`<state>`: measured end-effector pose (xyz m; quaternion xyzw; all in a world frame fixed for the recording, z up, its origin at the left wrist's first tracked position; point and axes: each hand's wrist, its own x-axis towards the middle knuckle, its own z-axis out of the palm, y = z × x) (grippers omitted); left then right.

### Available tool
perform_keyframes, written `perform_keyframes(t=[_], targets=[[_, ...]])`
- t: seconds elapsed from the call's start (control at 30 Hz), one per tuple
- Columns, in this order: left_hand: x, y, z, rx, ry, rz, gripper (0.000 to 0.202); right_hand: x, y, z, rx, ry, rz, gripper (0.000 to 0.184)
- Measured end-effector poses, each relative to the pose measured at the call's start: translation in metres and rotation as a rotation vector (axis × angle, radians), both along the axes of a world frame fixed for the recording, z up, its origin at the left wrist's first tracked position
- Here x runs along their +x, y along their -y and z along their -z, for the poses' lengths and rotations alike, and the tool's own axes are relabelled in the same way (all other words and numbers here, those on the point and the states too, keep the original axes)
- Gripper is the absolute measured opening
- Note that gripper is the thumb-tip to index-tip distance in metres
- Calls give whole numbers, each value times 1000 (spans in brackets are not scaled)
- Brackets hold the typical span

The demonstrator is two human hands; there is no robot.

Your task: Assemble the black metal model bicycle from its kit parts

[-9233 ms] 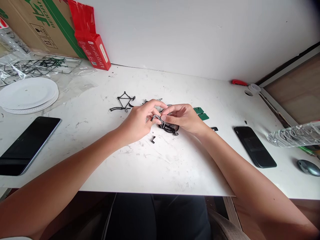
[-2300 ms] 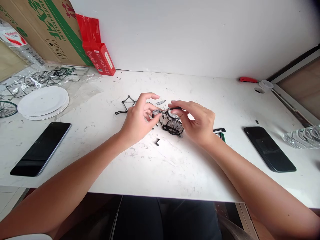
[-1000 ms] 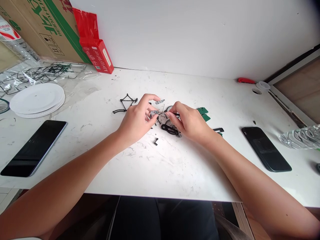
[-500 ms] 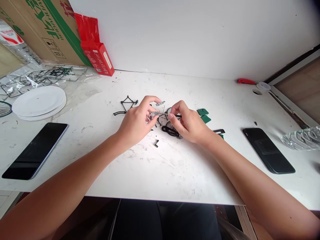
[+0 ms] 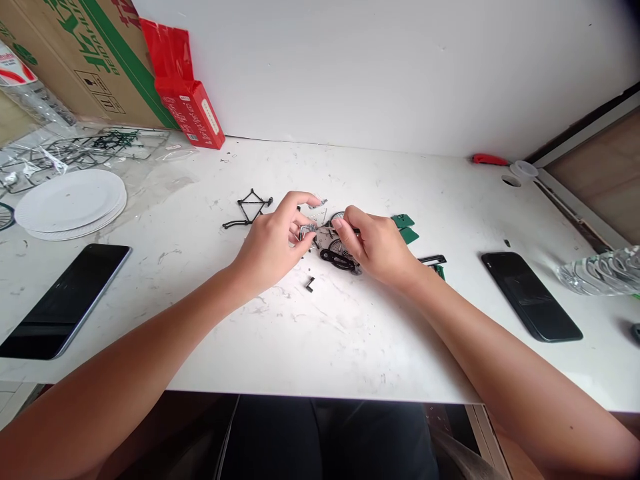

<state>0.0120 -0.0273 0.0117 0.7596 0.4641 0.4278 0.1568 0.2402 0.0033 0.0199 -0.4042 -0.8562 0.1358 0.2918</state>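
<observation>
Between the thumb and fingers of my left hand is a small silver metal-looking part. My right hand is closed around a small screwdriver, whose thin shaft points left and meets the silver part; most of its dark handle is covered by my fingers. Under and behind the hands lie miniature bicycle parts, among them spoked wheels and a black chain-cover-like piece. A black toy bicycle frame rests left of my left hand. Nearer the front lies a small black bent piece.
Green flat pieces lie right of my right hand. Phones flank both arms. White paper plates, plastic sprues, a red packet and a cardboard box stand left; a clear bottle lies right.
The whole view has shifted slightly. Both hands keep their holds, with the screwdriver tip still at the silver part, which looks slightly turned.
</observation>
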Motion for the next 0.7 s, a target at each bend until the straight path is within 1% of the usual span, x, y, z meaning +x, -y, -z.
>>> perform_keyframes(t=[0.1,0.17,0.3,0.4,0.5,0.6,0.7], targets=[[1,1,-1,6,-3,-5,48,0,1,-1,-7,18,29,42],[0,0,-2,10,2,-19,47,-1,2,-2,-36,15,14,40],[-1,-2,-1,30,25,-56,48,0,5,-1,-70,-15,-49,21],[-3,-4,2,47,19,-51,49,2,5,0,-96,-50,-82,16],[-5,-6,4,40,6,-49,49,3,5,0,-133,-73,-114,16],[-5,-6,3,36,20,-43,48,3,4,0,-120,-91,-131,17],[-3,-5,1,32,32,-46,48,3,2,0,-101,-105,-126,24]])
